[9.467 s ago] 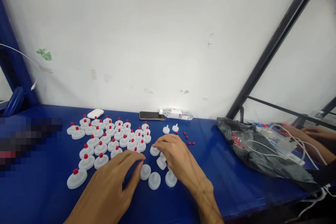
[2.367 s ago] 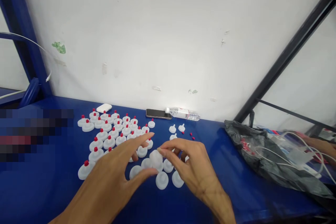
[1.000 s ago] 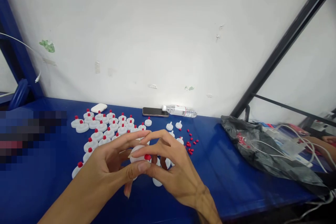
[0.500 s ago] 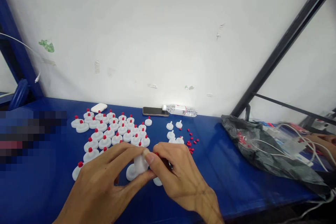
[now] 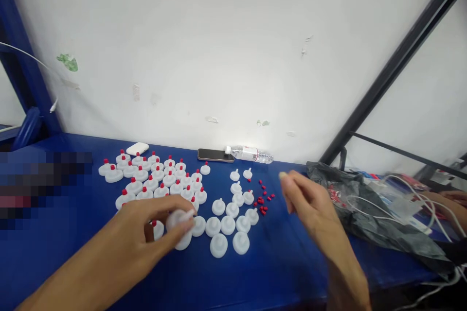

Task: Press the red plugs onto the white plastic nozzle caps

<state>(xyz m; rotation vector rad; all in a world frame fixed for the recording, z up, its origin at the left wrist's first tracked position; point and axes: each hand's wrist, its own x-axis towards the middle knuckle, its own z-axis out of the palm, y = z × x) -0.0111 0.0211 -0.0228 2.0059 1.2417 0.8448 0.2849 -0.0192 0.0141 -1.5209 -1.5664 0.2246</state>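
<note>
My left hand [image 5: 160, 223] pinches a white plastic spout cap [image 5: 176, 219] by thumb and fingers, its narrow nozzle tilted to the right. No red tip shows on that nozzle. My right hand [image 5: 310, 204] hovers right of the small red tips [image 5: 261, 201], thumb and fingers drawn together; whatever it may hold is hidden. Between the hands stand several bare white spout caps [image 5: 219, 245], nozzles up. Behind and left of my left hand, many white spout caps with red tips [image 5: 145, 192] stand close together.
A phone [image 5: 215, 155] and a lying water bottle [image 5: 251, 154] are against the wall, a white flat case [image 5: 137, 148] farther left. On the right lies a dark plastic bag [image 5: 383, 228] with cables and small red pieces. Another person's hand [image 5: 452, 204] is at the right edge.
My hands have parted. The left moved a little left and down with the white spout cap; the right let go of it and swung right, past the red tips.
</note>
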